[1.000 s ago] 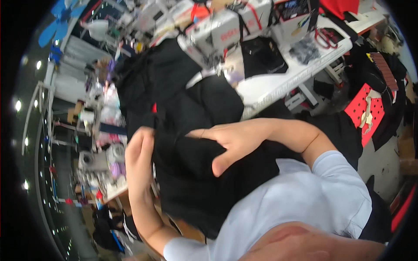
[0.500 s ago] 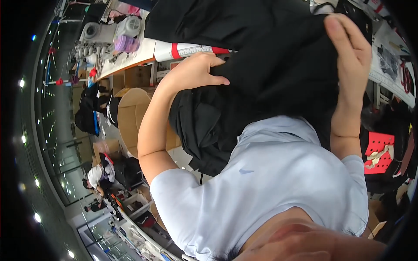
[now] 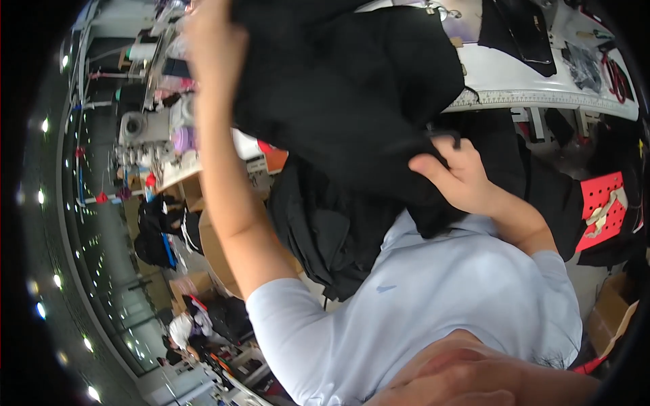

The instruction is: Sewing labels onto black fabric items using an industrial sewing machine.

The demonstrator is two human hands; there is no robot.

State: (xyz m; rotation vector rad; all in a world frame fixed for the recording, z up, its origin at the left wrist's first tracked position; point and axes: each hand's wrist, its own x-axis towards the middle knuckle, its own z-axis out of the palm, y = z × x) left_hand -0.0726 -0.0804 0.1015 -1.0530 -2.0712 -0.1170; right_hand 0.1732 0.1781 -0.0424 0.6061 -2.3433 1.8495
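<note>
A large black fabric point(image 3: 338, 101) fills the upper middle, with more black cloth point(image 3: 318, 230) bunched below it against my shirt. My left hand point(image 3: 218, 37) is raised at the fabric's upper-left edge, blurred by motion, so its fingertips are unclear. My right hand point(image 3: 455, 169) grips the lower-right part of the fabric with curled fingers. A white work table point(image 3: 494, 81) with a long ruler strip point(image 3: 514, 96) lies just beyond the fabric, bearing dark pieces point(image 3: 514, 34), a clear bag point(image 3: 582, 68) and red-handled scissors point(image 3: 616, 78).
A cluttered bench point(image 3: 179, 166) with machines and spools runs along the left. A brown chair-like cardboard shape point(image 3: 220, 260) is beside my left arm. A red perforated piece point(image 3: 599, 210) and a cardboard box point(image 3: 609, 314) are at right. Another person point(image 3: 183, 331) is in the far lower left.
My left hand has swung up to the upper left, raising the fabric's edge. My right hand has come down from the upper right to the middle right, still holding the fabric.
</note>
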